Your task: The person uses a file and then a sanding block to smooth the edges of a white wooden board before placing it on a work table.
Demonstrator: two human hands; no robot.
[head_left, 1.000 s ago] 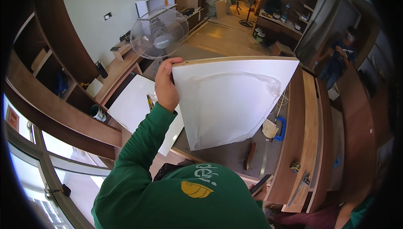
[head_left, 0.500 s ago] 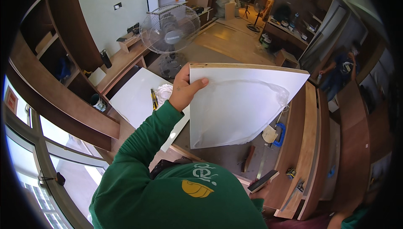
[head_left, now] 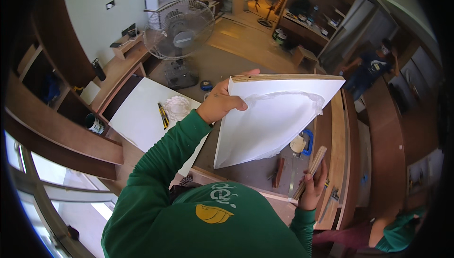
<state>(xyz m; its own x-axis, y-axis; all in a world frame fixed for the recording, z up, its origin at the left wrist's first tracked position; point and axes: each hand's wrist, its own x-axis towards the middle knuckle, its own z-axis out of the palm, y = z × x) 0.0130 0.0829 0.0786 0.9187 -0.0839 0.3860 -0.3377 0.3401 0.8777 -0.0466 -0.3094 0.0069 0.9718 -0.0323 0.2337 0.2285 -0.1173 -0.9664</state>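
Note:
My left hand (head_left: 222, 102) is closed around the upper left corner of a white-faced plywood board (head_left: 269, 121), thumb on the white face. The board is tilted upright, its bare ply edge upward, with crumpled clear film clinging to its face. Lower right, my right hand (head_left: 313, 187) grips a narrow plywood block (head_left: 312, 170), held apart from the board. A second white panel (head_left: 142, 109) lies flat at left, bearing a yellow-black utility knife (head_left: 163, 116) and a crumpled white cloth-like wad (head_left: 177, 108).
A standing fan (head_left: 179, 40) is beyond the panel. Near the board lie a blue clamp (head_left: 308, 142) and a brown wooden piece (head_left: 279, 172). Long wooden boards (head_left: 333, 163) run along the right. One person (head_left: 373, 69) stands far right; another's green sleeve (head_left: 402, 232) shows lower right.
My right hand has risen into view with the plywood block, whose dark face showed before. The white board has turned slightly and shifted in my left hand. The view has swung a little right.

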